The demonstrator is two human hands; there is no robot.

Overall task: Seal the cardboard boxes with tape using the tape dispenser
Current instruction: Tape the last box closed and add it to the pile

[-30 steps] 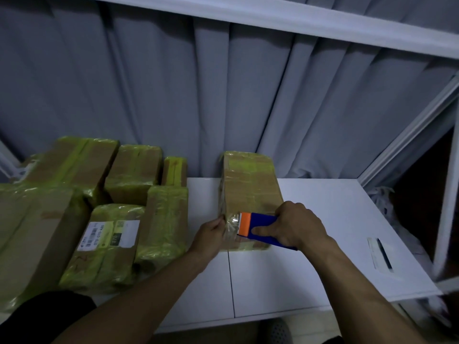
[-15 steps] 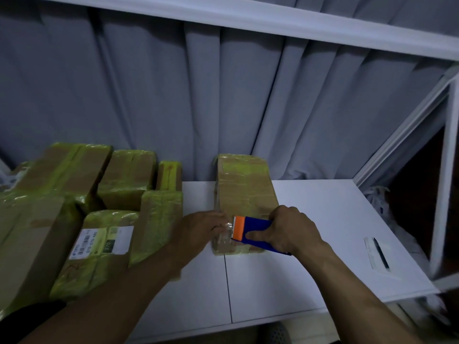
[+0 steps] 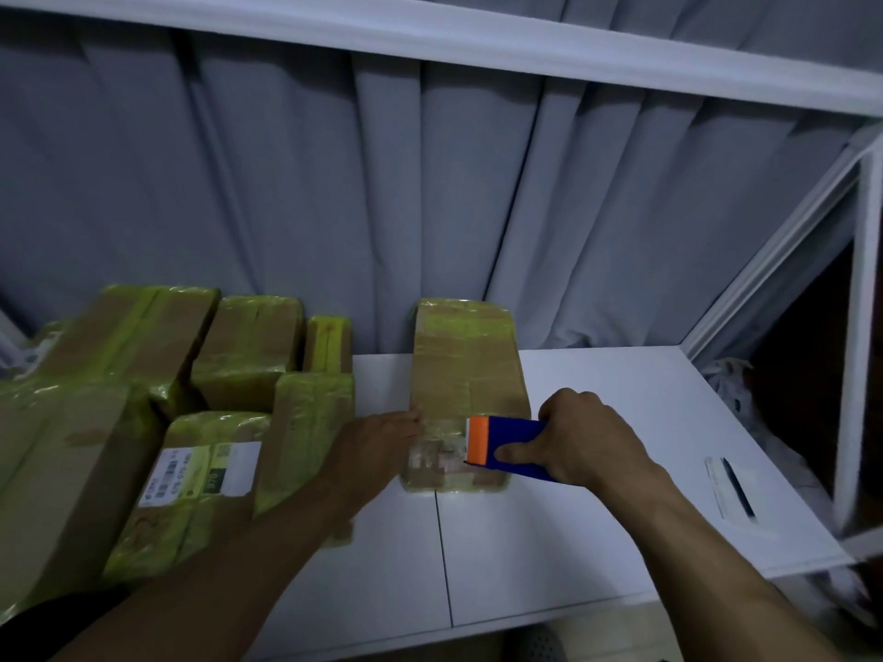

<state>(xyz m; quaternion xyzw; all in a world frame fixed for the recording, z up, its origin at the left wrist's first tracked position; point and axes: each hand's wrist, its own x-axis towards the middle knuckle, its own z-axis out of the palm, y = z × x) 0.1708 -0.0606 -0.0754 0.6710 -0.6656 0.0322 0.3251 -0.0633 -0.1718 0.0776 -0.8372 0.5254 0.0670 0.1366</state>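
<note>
A long cardboard box [image 3: 466, 370] wrapped in clear and yellowish tape lies on the white table [image 3: 621, 422], its near end toward me. My right hand [image 3: 580, 439] grips a blue tape dispenser [image 3: 513, 446] with an orange blade end, held over the box's near right part. A strip of clear tape runs from the dispenser leftward across the box top. My left hand [image 3: 377, 446] lies flat against the box's near left side, fingers straight, touching the tape end there.
Several taped cardboard boxes [image 3: 157, 403] are piled at the left, one with a white shipping label [image 3: 200, 470]. A white slip with a dark pen [image 3: 733, 487] lies at the table's right. Grey curtain behind, white shelf frame [image 3: 855, 327] at right.
My left hand went from pinching the tape at the box's corner to lying flat along its left side. The dispenser moved right, drawing tape across the top.
</note>
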